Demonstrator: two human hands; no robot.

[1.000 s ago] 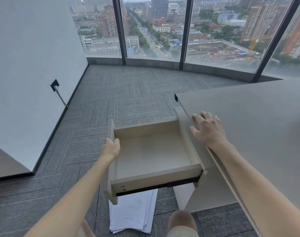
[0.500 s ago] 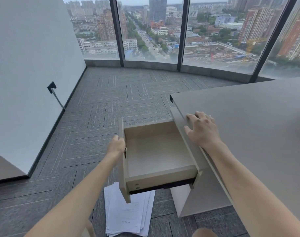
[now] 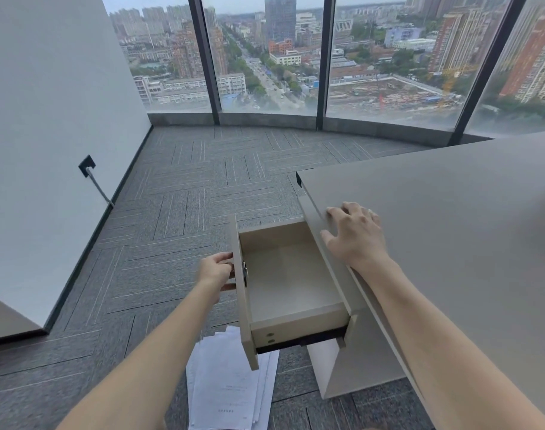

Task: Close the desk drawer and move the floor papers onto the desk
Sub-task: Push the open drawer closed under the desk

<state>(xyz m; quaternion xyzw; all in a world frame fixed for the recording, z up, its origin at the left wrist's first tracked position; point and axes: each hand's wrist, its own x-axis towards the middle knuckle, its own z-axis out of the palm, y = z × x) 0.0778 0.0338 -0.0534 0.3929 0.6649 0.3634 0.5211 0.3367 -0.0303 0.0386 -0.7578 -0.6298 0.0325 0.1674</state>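
A light wooden drawer (image 3: 288,279) sticks out to the left from under the grey desk (image 3: 457,231); it is empty and partly pushed in. My left hand (image 3: 216,271) presses against the outside of the drawer's front panel (image 3: 243,293), fingers curled at its edge. My right hand (image 3: 355,235) lies flat on the desk's left edge, fingers spread, holding nothing. A loose stack of white printed papers (image 3: 227,389) lies on the carpet below the drawer, partly hidden by it.
Grey carpet tiles (image 3: 178,218) cover the floor to the left and ahead. A white wall (image 3: 41,135) with a socket and cable (image 3: 88,169) stands at the left. Floor-to-ceiling windows (image 3: 265,57) close the far side.
The drawer has slid to the right, further into the desk, with my left hand moving along on its front panel. More of the floor papers now shows. My right hand stays on the desk.
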